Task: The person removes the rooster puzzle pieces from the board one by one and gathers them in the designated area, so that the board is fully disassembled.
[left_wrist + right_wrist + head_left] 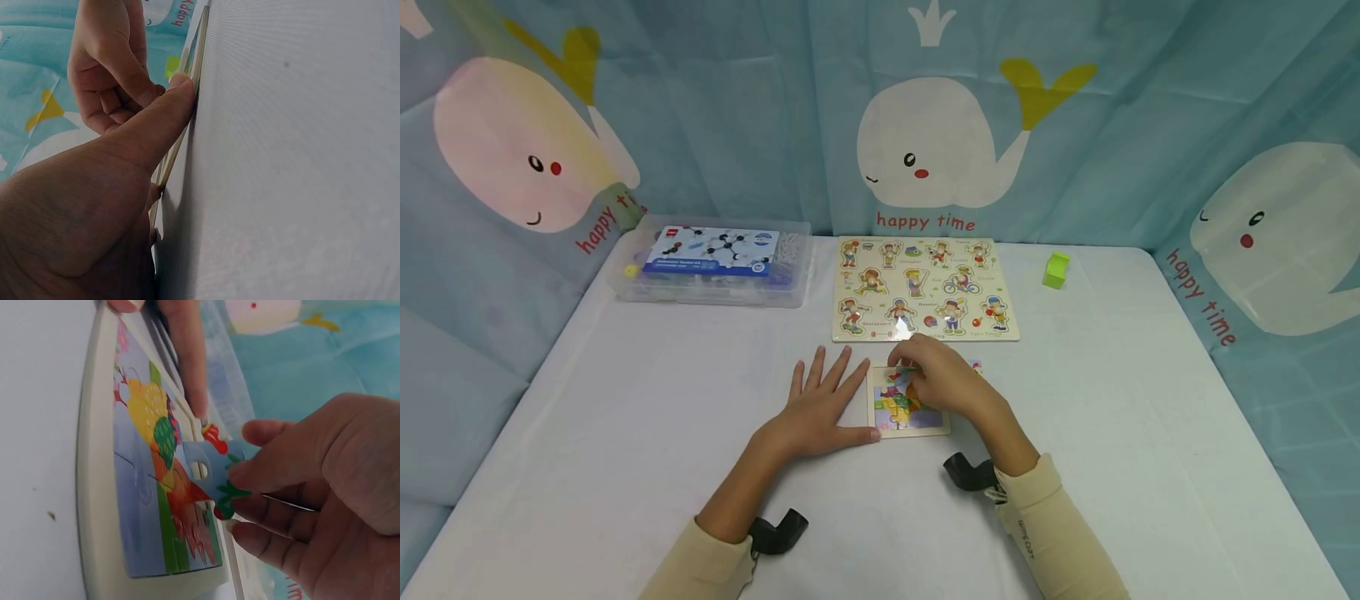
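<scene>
A small jigsaw puzzle in a pale wooden frame point(917, 433) lies on the white table, its picture showing a yellow bird. My left hand point(820, 421) rests flat at its left side, fingers spread and thumb on the frame's near left corner. Over the puzzle's far part, my right hand point(951, 379) pinches a light blue puzzle piece point(212, 465) with green leaves and red spots. In the right wrist view this piece stands tilted at a gap in the picture. Another colourful piece point(976, 366) shows just behind the right hand, mostly hidden.
Just beyond the small puzzle lies a larger wooden board point(895, 258) with sports figures. A clear plastic case point(715, 287) with a blue label stands at the back left, and a green block point(1056, 271) at the back right. A whale-print curtain point(760, 125) surrounds the table.
</scene>
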Tool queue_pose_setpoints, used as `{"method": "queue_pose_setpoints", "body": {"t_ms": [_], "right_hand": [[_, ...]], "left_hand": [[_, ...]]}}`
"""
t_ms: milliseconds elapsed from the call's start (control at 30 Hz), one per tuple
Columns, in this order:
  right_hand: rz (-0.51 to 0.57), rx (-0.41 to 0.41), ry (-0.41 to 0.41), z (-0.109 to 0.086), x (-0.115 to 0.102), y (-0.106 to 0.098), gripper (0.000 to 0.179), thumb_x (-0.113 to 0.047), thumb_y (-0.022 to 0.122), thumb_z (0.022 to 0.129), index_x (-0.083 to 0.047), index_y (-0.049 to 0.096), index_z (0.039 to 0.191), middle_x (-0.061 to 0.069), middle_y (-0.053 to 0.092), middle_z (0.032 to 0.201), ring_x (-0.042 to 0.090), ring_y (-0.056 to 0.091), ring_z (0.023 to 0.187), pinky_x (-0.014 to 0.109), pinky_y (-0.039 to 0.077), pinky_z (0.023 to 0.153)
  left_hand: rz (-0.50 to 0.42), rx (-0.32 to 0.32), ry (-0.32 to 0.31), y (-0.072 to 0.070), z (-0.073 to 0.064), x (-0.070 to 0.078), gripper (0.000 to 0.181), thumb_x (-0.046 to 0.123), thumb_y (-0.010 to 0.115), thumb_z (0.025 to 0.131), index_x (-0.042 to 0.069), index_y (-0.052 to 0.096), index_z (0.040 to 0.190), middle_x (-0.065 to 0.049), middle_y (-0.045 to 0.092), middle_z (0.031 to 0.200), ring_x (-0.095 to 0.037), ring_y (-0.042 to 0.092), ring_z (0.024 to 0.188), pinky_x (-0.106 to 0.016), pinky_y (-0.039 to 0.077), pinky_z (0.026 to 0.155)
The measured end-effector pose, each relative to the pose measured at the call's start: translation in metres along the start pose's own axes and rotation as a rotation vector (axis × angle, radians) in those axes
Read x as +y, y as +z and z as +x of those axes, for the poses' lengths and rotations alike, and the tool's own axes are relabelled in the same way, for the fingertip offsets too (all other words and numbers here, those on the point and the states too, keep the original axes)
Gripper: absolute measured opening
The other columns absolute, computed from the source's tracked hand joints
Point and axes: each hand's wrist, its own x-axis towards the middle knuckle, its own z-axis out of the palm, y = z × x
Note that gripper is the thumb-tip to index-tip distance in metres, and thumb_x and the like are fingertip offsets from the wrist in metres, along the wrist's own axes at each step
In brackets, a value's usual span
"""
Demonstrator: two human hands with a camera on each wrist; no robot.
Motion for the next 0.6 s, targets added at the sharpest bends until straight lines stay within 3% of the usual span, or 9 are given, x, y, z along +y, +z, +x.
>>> {"method": "queue_pose_setpoints", "body": {"t_ms": [267, 600], "right_hand": [[0.080, -0.041, 0.043, 0.000, 0.008, -0.002, 0.026, 0.010, 0.063, 0.088, -0.007, 0.068, 0.107, 0.003, 0.065, 0.096, 0.017, 0.057, 0.087, 0.036, 0.051, 0.084], [0.096, -0.046, 0.049, 0.000, 0.011, -0.006, 0.022, 0.009, 0.063, 0.089, -0.007, 0.070, 0.102, 0.003, 0.068, 0.094, 0.016, 0.059, 0.082, 0.034, 0.052, 0.082]], "left_hand": [[-0.011, 0.006, 0.003, 0.000, 0.000, 0.000, 0.102, 0.070, 0.063, 0.085, 0.019, 0.019, 0.162, -0.012, -0.001, 0.168, -0.043, -0.018, 0.148, -0.065, -0.012, 0.112], [-0.004, 0.006, -0.001, 0.000, 0.000, 0.000, 0.103, 0.070, 0.063, 0.085, 0.019, 0.019, 0.162, -0.012, -0.001, 0.167, -0.043, -0.018, 0.148, -0.065, -0.012, 0.112]]}}
